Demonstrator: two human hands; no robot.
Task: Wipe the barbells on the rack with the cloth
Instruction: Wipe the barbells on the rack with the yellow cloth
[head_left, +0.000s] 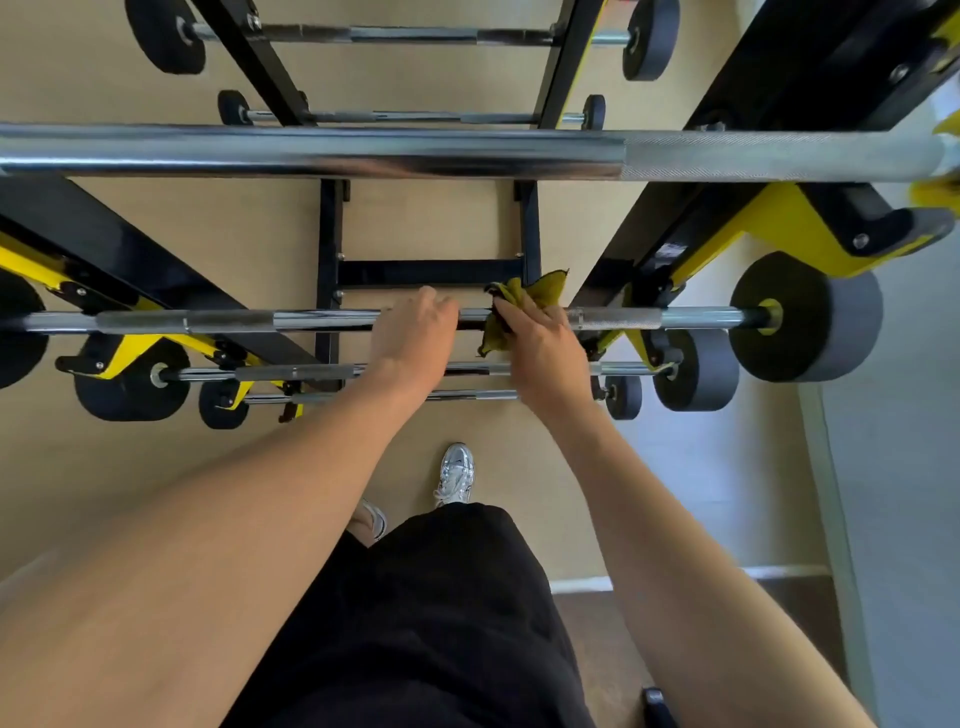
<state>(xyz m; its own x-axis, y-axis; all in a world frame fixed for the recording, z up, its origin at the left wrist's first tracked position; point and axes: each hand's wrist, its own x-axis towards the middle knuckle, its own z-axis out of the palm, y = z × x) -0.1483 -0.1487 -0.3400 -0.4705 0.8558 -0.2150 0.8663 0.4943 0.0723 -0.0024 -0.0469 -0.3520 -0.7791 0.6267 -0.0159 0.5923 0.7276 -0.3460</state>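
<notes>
A black and yellow rack (774, 218) holds several chrome barbells with black end weights, one below another. My right hand (540, 343) grips an olive-yellow cloth (524, 299) wrapped around the shaft of the second barbell (234, 321) from the top, right of its middle. My left hand (415, 332) curls over the same shaft just left of the cloth. The top barbell (363, 150) runs across the whole view, close to the camera. Two smaller barbells (291, 373) lie lower on the rack, partly hidden by my forearms.
A second rack (260, 57) with more barbells stands behind, against a tan wall. Black rack uprights slant in from both sides. My black shorts and silver shoes (457, 473) show below, on a tan floor beside a grey strip.
</notes>
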